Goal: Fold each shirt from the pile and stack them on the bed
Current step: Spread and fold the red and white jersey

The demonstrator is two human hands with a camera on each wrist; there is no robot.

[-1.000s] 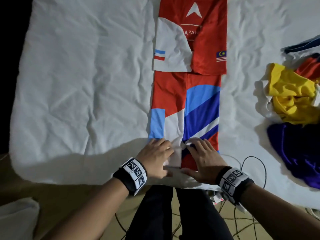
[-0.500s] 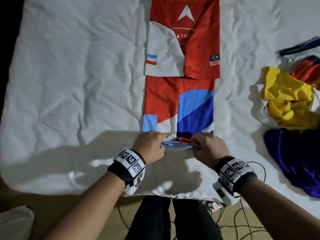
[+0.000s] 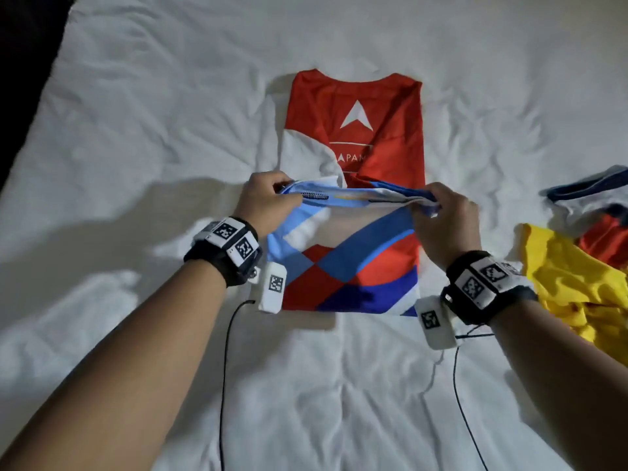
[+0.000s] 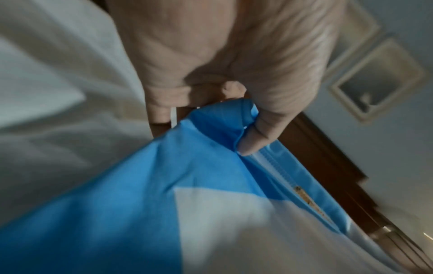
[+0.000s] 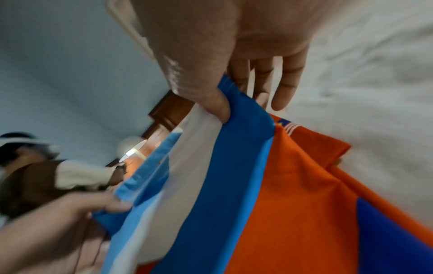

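A: Where is the red, blue and white polyester jersey shirt (image 3: 353, 185) lying?

B: It is lying lengthwise on the white crumpled bed sheet (image 3: 170, 130), its long axis running straight away from the person, collar end farthest off. The near end is being held up off the bed.

A: And what is each grip doing?

B: The left hand (image 3: 263, 203) is pinching the left corner of the hem, thumb pressing the light blue cloth against curled fingers; the left wrist view shows that plainly. The right hand (image 3: 445, 222) is pinching the right corner between thumb and forefinger, its other fingers hanging straighter. Both are closing on cloth, and the hem is stretching level between them.

A: Which way is the rest of the shirt lying from there?

B: Just ahead, beyond both hands. The red chest panel is waiting flat, equally near either hand, so I judge both should be carrying the hem forward together. The pile of yellow and purple shirts (image 3: 577, 287) is sitting off to the right.
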